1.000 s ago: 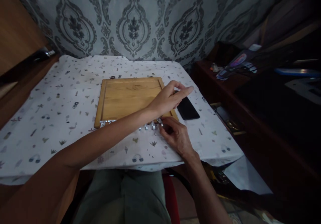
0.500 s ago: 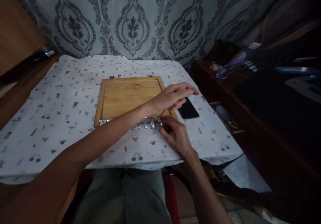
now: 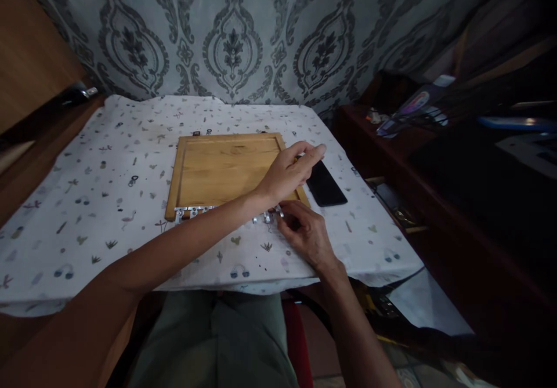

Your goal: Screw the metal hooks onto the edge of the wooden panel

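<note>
Supporting a wooden board (image 3: 226, 167), printed cloth (image 3: 87, 225) fronts a patterned wall (image 3: 270, 34); bottle (image 3: 415, 104) at right. Right hand (image 3: 307, 234) pinches a metal bracket (image 3: 279, 210); left hand (image 3: 288, 170) grip cannot be determined.

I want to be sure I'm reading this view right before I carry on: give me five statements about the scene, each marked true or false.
1. The wooden board lies on the patterned cloth. True.
2. The black phone lies on top of the wooden board. False: the black phone lies on the patterned cloth, at the board's right side.
3. The metal pieces run along the board's near edge. True.
4. The right hand is at the board's far left corner. False: the right hand is at the near edge, by the rightmost of the metal pieces.
5. The left forearm hides part of the row of metal pieces. True.
</note>
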Demonstrator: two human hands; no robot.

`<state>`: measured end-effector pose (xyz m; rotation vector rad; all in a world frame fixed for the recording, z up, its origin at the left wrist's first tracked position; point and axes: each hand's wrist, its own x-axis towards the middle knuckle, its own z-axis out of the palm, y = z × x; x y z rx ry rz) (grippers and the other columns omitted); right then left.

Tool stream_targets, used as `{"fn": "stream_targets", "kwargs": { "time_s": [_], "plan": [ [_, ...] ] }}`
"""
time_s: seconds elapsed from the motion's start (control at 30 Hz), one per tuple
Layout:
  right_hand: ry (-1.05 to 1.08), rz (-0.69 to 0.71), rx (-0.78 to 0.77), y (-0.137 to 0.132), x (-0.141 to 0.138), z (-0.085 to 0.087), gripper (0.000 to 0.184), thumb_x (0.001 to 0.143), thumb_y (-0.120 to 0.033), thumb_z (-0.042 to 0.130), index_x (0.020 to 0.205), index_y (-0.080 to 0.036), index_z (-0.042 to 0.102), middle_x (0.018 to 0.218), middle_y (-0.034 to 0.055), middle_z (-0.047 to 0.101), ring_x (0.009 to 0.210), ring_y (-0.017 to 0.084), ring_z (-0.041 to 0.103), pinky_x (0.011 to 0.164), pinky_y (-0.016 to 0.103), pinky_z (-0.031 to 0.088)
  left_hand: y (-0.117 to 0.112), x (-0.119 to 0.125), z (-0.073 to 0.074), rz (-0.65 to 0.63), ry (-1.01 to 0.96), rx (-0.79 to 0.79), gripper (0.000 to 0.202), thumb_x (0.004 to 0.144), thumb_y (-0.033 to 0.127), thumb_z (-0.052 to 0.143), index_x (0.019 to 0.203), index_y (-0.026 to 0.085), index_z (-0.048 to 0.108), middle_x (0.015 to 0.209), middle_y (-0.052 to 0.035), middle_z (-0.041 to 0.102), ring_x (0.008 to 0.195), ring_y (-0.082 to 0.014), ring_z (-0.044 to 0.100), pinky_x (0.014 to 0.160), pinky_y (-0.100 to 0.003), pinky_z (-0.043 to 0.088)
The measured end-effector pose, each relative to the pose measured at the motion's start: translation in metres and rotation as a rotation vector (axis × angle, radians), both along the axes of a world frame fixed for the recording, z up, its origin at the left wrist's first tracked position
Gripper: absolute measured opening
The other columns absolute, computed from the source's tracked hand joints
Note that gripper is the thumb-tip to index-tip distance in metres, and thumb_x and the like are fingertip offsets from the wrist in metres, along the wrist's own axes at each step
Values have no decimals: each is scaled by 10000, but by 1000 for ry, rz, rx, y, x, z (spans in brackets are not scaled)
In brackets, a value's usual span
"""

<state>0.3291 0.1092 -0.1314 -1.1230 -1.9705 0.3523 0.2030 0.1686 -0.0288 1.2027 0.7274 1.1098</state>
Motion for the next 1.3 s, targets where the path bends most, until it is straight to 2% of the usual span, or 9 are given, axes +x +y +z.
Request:
{"fn": "stream_targets", "kwargs": {
  "time_s": [0.2,0.4,0.47,0.6,0.67,0.73,0.83,1.03,1.3],
  "plan": [
    [-1,6,0,1,1,-2,64,915,-211,627,924,-226,689,1016,89,801,792,212,749,702,331,596,9,-3,-4,-117,-19,35,359,1029,453,596,811,170,564,486,102,284,418,-32,270,446,-178,206],
    [-8,16,-9,1,1,0,72,913,-196,623,870,-235,666,1032,87,802,840,227,757,733,338,603,10,-6,-4,-202,-15,14,308,1061,373,543,838,163,582,487,106,274,409,-30,241,433,-169,175],
    [-2,12,-15,1,1,0,69,912,-197,622,893,-234,677,1033,84,803,795,214,747,704,327,599,8,-6,-2,-161,-26,10,295,1057,350,552,829,164,580,485,106,284,415,-30,239,437,-171,184],
    [-2,0,-41,0,2,-1,72,915,-214,627,932,-226,696,1056,90,804,796,212,744,684,317,592,3,-7,8,81,-76,16,294,1061,312,535,799,177,546,497,98,315,439,-39,270,455,-178,230],
    [-7,1,-55,0,2,0,73,924,-229,626,917,-226,699,1071,91,804,795,207,740,684,315,593,2,-7,13,140,-81,25,293,1066,299,514,798,183,531,505,94,322,451,-43,281,464,-182,239],
    [-6,2,-66,-1,2,1,86,935,-240,620,924,-228,704,1067,88,805,744,193,721,663,314,590,2,-7,14,134,-71,49,284,1063,289,513,800,185,530,511,92,322,460,-44,289,473,-184,244],
    [-3,-2,-60,-1,1,3,81,931,-236,620,934,-228,701,1046,94,804,716,195,709,634,319,584,3,-7,8,108,-61,87,269,1053,311,538,815,188,537,527,89,327,476,-44,299,489,-185,259],
    [-10,-9,-40,-1,0,1,83,922,-226,619,933,-225,701,1009,84,803,691,182,699,626,311,578,2,-4,-1,109,-4,57,285,1057,326,539,808,188,537,536,87,343,482,-47,313,509,-191,284],
    [-10,4,-35,0,2,-1,58,915,-213,630,913,-225,687,1073,102,809,833,216,758,725,339,613,6,-3,-3,98,-11,84,287,1058,330,534,808,190,537,527,92,326,483,-51,308,507,-191,277]
  ]
}}
